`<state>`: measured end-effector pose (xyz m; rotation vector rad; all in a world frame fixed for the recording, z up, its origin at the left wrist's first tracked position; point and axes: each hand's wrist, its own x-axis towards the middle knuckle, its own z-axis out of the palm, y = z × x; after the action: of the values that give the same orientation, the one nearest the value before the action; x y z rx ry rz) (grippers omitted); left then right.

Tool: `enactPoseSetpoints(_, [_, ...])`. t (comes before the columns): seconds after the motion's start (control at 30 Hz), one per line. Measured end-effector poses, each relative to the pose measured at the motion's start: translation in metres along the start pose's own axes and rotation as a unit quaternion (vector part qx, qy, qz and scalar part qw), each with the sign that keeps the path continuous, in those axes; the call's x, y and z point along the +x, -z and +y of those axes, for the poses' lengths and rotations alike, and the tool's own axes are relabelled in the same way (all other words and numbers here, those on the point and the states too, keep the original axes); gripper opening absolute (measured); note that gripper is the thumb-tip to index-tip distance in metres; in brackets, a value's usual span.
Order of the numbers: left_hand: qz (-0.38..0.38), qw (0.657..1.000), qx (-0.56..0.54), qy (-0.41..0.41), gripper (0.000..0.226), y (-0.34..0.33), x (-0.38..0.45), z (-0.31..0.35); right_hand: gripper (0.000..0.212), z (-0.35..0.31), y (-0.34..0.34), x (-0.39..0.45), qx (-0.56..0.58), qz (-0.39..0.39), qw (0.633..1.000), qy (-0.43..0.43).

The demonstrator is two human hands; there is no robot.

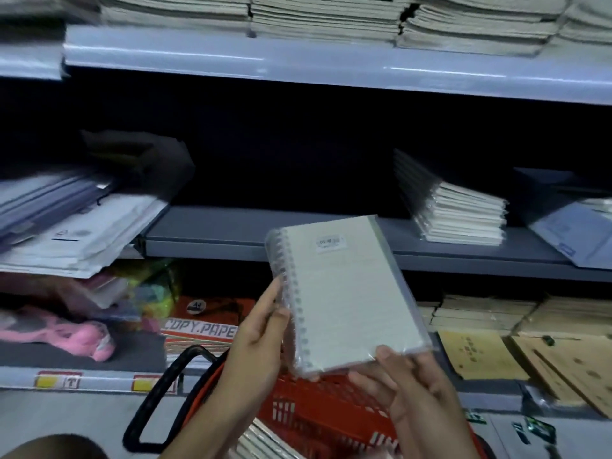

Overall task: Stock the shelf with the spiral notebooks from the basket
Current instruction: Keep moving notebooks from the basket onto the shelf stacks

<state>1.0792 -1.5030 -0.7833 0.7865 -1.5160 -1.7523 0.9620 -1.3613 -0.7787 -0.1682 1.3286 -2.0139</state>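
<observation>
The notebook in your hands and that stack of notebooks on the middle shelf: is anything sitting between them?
No. In the head view, only bare grey shelf lies between the held notebook and the stack.

A: What does the spiral notebook (344,293) look like?
B: Pale grey-green cover, white coil along its left edge, clear wrap, small label near the top; it is held tilted in front of the grey shelf (231,233).

A: And the rest?
B: A stack of notebooks (463,217) lies on that shelf, right. The red basket (318,412), black-handled, sits below with more notebooks (261,442) inside.
</observation>
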Motion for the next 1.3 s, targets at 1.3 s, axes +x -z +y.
enactPoseSetpoints(1.3, [0.183,0.878,0.393,-0.202,0.049,-0.013,0.153,0.008,0.045,-0.057,-0.037,0.182,-0.485,0.08,0.834,0.249])
